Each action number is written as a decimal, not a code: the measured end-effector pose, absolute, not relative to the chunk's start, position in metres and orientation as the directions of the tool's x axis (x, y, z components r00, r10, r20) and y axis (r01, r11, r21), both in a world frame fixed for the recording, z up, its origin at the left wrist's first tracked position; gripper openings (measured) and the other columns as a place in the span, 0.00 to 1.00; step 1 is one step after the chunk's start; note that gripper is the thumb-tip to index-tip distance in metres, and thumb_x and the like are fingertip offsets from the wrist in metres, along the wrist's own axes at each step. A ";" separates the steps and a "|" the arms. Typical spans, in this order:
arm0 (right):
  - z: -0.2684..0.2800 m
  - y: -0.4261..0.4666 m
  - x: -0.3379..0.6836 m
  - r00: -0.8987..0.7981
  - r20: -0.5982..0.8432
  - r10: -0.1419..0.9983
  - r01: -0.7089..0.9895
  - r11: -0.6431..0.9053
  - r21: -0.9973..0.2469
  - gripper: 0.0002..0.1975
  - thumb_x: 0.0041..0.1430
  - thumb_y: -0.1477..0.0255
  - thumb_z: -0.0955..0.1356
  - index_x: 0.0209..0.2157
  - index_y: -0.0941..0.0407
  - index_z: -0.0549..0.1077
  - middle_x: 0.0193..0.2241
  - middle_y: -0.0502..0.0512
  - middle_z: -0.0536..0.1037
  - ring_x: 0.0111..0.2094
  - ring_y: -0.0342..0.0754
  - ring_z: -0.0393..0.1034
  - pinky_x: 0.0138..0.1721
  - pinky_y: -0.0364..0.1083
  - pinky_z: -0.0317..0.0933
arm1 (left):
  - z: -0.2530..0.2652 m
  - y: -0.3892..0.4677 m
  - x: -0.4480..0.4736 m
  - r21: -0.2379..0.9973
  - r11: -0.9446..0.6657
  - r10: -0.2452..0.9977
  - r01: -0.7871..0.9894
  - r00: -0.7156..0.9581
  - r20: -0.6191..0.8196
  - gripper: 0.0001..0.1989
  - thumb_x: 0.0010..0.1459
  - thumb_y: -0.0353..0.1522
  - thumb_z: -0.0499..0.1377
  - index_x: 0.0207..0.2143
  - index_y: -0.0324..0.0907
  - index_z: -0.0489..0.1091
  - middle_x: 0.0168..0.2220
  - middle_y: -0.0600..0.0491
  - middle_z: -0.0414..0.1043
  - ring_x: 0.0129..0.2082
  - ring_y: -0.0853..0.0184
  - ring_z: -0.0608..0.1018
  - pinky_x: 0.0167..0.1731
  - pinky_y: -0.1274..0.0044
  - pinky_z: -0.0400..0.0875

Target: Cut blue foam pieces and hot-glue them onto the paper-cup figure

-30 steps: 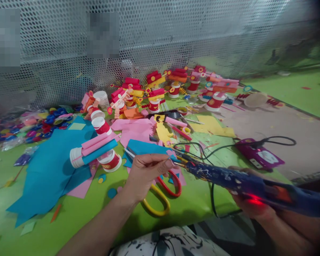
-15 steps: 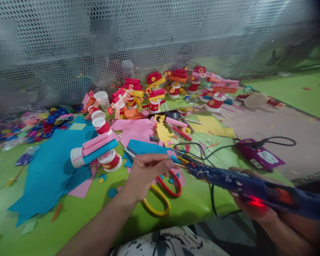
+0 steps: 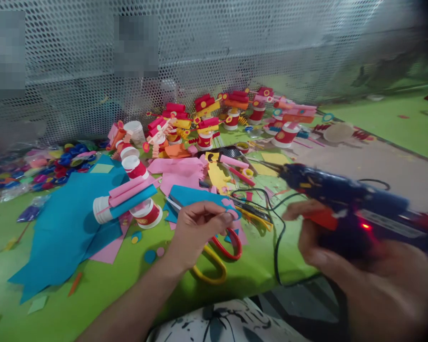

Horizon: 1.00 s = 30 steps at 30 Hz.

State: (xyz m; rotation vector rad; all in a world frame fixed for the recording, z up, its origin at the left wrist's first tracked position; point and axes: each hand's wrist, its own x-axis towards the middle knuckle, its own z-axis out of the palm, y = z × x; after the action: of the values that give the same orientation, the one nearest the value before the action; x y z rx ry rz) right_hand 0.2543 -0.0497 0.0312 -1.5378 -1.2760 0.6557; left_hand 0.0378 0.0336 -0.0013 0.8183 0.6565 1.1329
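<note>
My left hand (image 3: 203, 228) pinches a small paper disc, pink on blue (image 3: 237, 213), between thumb and fingertips. My right hand (image 3: 345, 261) is wrapped round a dark blue hot glue gun (image 3: 337, 190) with an orange trigger and a glowing red light. Its nozzle points left, above the table and apart from the disc. Under my left hand lie scissors (image 3: 217, 280) with one yellow and one red handle loop. Beyond them are a piece of blue paper (image 3: 190, 194) and a yellow-handled cutting tool (image 3: 255, 218).
Left of my hand, a white-and-red paper cup (image 3: 148, 216) carries pink and blue paper rolls. Several similar cup figures (image 3: 287, 135) stand at the back. A large blue sheet (image 3: 67, 213) covers the left side of the green table (image 3: 110, 304). A black cable (image 3: 278, 256) hangs over the front edge.
The glue gun has moved up and away from my left hand, its nozzle leaving the pinched disc. My left hand stays nearly in place.
</note>
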 end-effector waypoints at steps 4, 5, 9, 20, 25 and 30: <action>0.047 -0.027 0.222 0.266 0.008 0.964 0.327 -0.082 -0.941 0.15 0.48 0.59 0.79 0.33 0.52 0.79 0.21 0.46 0.69 0.21 0.42 0.61 0.20 0.41 0.58 | 0.001 0.028 0.039 0.889 0.130 0.956 -0.440 0.293 0.006 0.09 0.52 0.34 0.74 0.27 0.41 0.79 0.26 0.56 0.78 0.24 0.75 0.76 0.25 0.83 0.71; 0.046 -0.023 0.217 0.235 0.003 0.972 0.331 -0.077 -0.941 0.16 0.48 0.60 0.79 0.36 0.53 0.80 0.21 0.45 0.68 0.21 0.42 0.60 0.20 0.40 0.57 | 0.001 0.027 0.039 0.904 0.106 0.955 -0.414 0.297 0.024 0.08 0.54 0.33 0.73 0.27 0.41 0.78 0.26 0.56 0.77 0.24 0.75 0.75 0.25 0.83 0.71; 0.029 -0.011 0.212 0.180 0.043 0.983 0.323 -0.018 -0.946 0.13 0.50 0.61 0.77 0.36 0.53 0.80 0.20 0.45 0.66 0.22 0.42 0.60 0.19 0.40 0.58 | -0.001 0.025 0.039 0.935 0.006 0.951 -0.353 0.292 0.104 0.06 0.57 0.32 0.71 0.29 0.42 0.78 0.27 0.56 0.76 0.26 0.74 0.75 0.28 0.81 0.71; 0.025 -0.009 0.215 0.112 0.065 0.992 0.341 0.023 -0.940 0.10 0.53 0.64 0.75 0.33 0.54 0.78 0.21 0.48 0.76 0.22 0.46 0.70 0.21 0.41 0.67 | 0.002 0.023 0.041 0.955 -0.144 0.939 -0.258 0.268 0.214 0.05 0.57 0.29 0.69 0.28 0.41 0.78 0.28 0.54 0.77 0.26 0.72 0.76 0.29 0.79 0.73; 0.024 -0.008 0.215 0.105 0.068 0.992 0.386 0.022 -0.922 0.09 0.54 0.63 0.74 0.34 0.53 0.79 0.19 0.48 0.74 0.20 0.46 0.68 0.19 0.42 0.64 | 0.002 0.024 0.041 0.960 -0.141 0.939 -0.242 0.274 0.207 0.04 0.56 0.28 0.69 0.28 0.41 0.78 0.28 0.54 0.77 0.25 0.72 0.76 0.28 0.79 0.73; 0.022 -0.007 0.218 0.086 0.092 0.992 0.408 0.049 -0.912 0.06 0.54 0.65 0.74 0.33 0.52 0.80 0.21 0.50 0.76 0.22 0.48 0.70 0.20 0.42 0.65 | 0.002 0.024 0.041 0.963 -0.135 0.949 -0.231 0.248 0.193 0.04 0.53 0.29 0.70 0.27 0.41 0.78 0.28 0.52 0.78 0.26 0.70 0.77 0.28 0.78 0.74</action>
State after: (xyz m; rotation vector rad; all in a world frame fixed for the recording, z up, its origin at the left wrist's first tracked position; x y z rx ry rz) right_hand 0.2178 -0.0072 0.0220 -1.4967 -1.4574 0.8503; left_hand 0.0414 0.0235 0.0018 1.2846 0.7700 1.2156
